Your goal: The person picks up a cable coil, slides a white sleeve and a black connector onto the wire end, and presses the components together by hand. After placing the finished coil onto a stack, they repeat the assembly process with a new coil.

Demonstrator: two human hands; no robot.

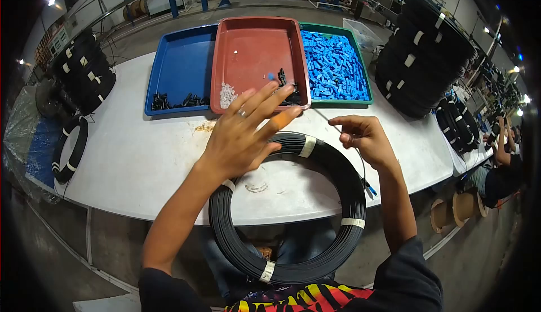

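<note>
A large coil of black cable, bound with white tape, leans on the table edge over my lap. My left hand, a ring and an orange wrap on its fingers, is spread over the coil's upper left and the near edge of the red tray; it holds nothing. To the right, my right hand pinches a thin dark cable end between thumb and fingers. The cable runs down past the hand towards the coil's right side, where a blue-tipped piece lies. White and black small parts sit in the red tray.
A blue tray holds black parts; a green tray holds many blue connectors. Stacked black coils stand at left and right of the white table. Another person is at far right, near wooden spools.
</note>
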